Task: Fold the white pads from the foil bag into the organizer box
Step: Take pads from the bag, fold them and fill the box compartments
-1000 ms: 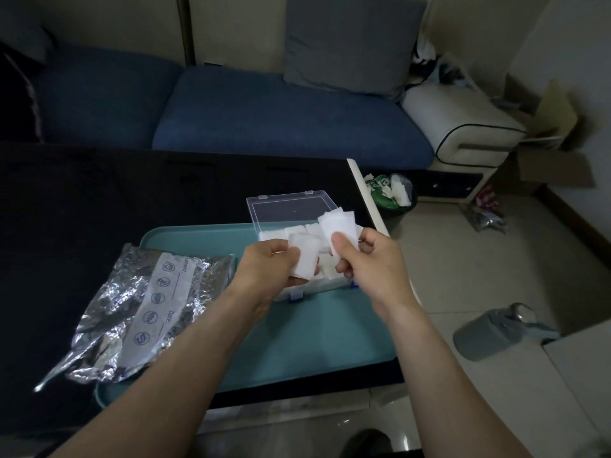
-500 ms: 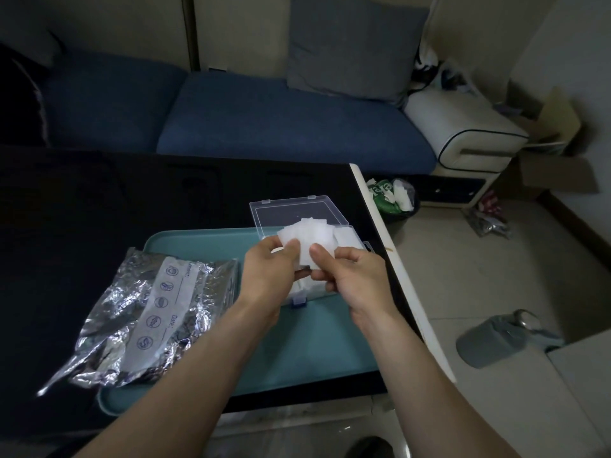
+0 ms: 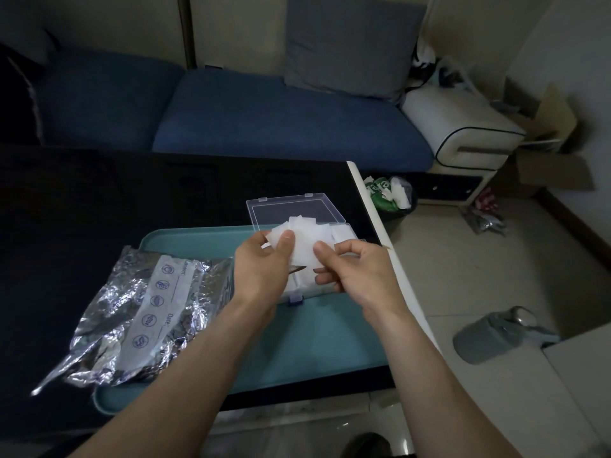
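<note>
A white pad is held up just above the clear organizer box, whose lid lies open toward the sofa. My left hand pinches the pad's upper left part with the thumb on top. My right hand pinches its right side between thumb and fingers. More white pads lie in the box behind and under the held one; my hands hide most of the box. The crumpled foil bag with a white label strip lies on the left part of the teal tray.
The tray sits on a black table whose right edge runs close to the box. Beyond the table is a blue sofa. On the floor at right stand a small bin and a grey kettle-like object.
The two hands came together from holding separate pads and now both pinch one pad over the box. The camera view shifted slightly downward.
</note>
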### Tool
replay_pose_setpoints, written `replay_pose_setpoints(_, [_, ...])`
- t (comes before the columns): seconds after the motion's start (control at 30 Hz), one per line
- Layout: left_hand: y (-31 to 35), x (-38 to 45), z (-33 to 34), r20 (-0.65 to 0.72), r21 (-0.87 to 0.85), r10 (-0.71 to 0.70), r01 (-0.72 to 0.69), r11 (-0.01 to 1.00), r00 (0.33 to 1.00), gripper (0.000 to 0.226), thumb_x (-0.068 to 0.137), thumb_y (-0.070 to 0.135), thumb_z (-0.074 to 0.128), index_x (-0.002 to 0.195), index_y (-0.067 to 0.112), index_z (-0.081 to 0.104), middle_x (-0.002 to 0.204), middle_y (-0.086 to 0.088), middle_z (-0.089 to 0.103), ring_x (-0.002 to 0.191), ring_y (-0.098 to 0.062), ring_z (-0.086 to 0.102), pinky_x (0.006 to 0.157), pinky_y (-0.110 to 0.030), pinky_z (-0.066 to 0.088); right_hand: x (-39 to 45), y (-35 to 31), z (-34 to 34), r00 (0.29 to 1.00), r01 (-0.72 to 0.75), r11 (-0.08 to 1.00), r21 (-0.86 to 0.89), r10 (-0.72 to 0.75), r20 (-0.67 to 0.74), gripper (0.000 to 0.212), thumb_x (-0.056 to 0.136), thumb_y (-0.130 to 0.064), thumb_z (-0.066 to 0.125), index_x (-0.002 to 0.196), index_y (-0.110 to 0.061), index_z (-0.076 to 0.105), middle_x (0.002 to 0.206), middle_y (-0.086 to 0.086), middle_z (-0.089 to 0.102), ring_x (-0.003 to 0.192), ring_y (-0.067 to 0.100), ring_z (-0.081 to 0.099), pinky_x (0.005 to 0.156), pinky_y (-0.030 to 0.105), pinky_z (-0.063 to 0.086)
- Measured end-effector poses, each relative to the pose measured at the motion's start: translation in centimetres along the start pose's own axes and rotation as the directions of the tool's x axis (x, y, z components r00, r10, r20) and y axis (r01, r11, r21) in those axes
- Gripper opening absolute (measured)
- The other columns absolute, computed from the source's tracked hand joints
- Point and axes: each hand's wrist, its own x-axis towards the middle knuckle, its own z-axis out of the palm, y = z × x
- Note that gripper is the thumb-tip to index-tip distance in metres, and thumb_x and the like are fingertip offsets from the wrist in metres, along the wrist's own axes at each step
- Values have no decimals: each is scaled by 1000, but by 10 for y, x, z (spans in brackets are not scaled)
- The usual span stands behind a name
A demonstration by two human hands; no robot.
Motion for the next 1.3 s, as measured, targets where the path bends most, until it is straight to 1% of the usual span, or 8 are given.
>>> replay_pose_setpoints(0.3, [-2,-7,7,22,2,8,-8,1000,1000,17,95,23,62,99,6,62,82,-8,74,79,-25,74,78,-45,61,2,14,9,998,62,986,-156,-61,12,39,86,-42,76,58,-15,69,56,0,67,50,6,54,62,27,46])
replay_pose_setpoints(0.43, [-1,-5,7,54,-33,-45,47,998,998,13,94,19,62,96,6,62,83,-11,73,78,-27,71,74,-43,60,7,16,9,991,97,959,-265,-117,-58,31,82,-46,78,85,-16,69,76,-5,68,68,3,62,68,22,49])
replay_pose_setpoints(0.53, [0,-3,5,95,-37,-100,104,994,990,11,92,17,64,94,7,61,83,-15,72,76,-31,70,74,-49,58,11,15,6,987,134,965,-225,-150,-56,35,80,-35,83,107,-22,65,90,-6,63,78,6,61,74,23,53])
replay_pose_setpoints(0.83, [3,2,-3,48,-30,-98,99,995,994,13,93,16,65,95,4,62,88,-17,73,80,-33,71,76,-58,58,16,8,-11,984,132,991,-10,-132,-118,12,86,-16,78,89,-16,66,74,1,72,66,9,64,62,25,54])
replay_pose_setpoints(0.93, [4,4,-7,23,87,1,-3,996,1000,6,91,19,67,89,16,63,85,-8,75,82,-30,72,80,-54,58,19,1,-24,997,51,988,145,-44,-56,18,84,-15,80,98,-14,67,86,16,75,79,20,67,77,40,58])
replay_pose_setpoints(1.03, [5,3,-10,91,167,70,-85,982,993,6,92,22,68,94,17,64,80,-6,76,77,-27,74,78,-51,59,19,1,-33,995,5,998,63,-11,98,28,80,-15,82,105,-18,69,80,6,75,82,19,70,87,40,56])
replay_pose_setpoints(1.2, [7,-5,-7,242,271,146,-211,939,959,11,95,16,63,103,10,66,79,-1,75,66,-9,72,54,-22,55,15,6,-23,987,109,978,-175,-86,134,20,81,-20,83,98,-13,75,78,6,75,70,18,69,68,35,58])
replay_pose_setpoints(1.3, [7,-5,-6,274,315,116,-203,927,955,14,98,18,59,98,9,70,77,0,75,65,-8,71,55,-20,53,16,7,-22,989,122,976,-179,-105,103,13,82,-20,82,87,-12,74,83,12,74,68,19,65,61,34,54])
